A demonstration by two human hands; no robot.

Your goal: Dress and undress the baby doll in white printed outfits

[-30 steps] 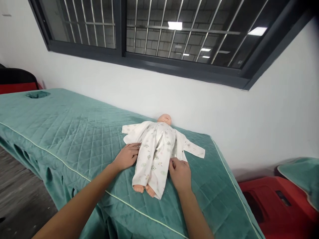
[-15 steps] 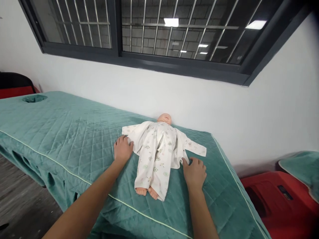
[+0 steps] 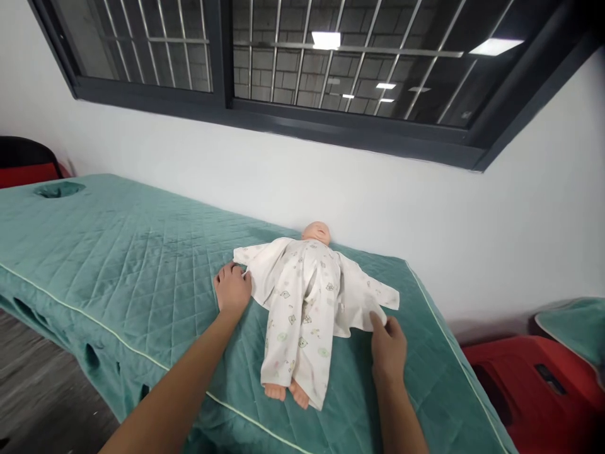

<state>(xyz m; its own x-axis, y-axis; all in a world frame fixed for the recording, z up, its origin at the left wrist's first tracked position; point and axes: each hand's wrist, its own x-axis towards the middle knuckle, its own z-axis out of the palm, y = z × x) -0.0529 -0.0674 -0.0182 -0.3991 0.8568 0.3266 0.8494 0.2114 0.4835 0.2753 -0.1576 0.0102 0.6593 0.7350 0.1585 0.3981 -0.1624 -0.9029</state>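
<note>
A baby doll point(image 3: 316, 232) lies on its back on a green quilted bed cover point(image 3: 155, 277), head toward the wall and feet toward me. White printed baby trousers point(image 3: 295, 334) cover its legs, with both feet showing at the cuffs. Beneath it a white baby shirt point(image 3: 362, 293) is spread open, sleeves out to both sides. My right hand point(image 3: 388, 343) pinches the shirt's right front edge between thumb and fingers. On the other side my left hand point(image 3: 232, 287) has its fingers curled at the shirt's left edge, gripping the cloth by the sleeve.
A white wall with a dark-framed, barred window point(image 3: 345, 69) rises behind the bed. Red plastic stools point(image 3: 534, 378) with a green cloth point(image 3: 574, 328) stand at right. A face hole point(image 3: 59, 189) and a red-black chair point(image 3: 28, 161) are at far left.
My right hand has pulled the shirt's right panel outward to the right, spreading it flatter. My left hand stays at the left edge. The view has shifted slightly.
</note>
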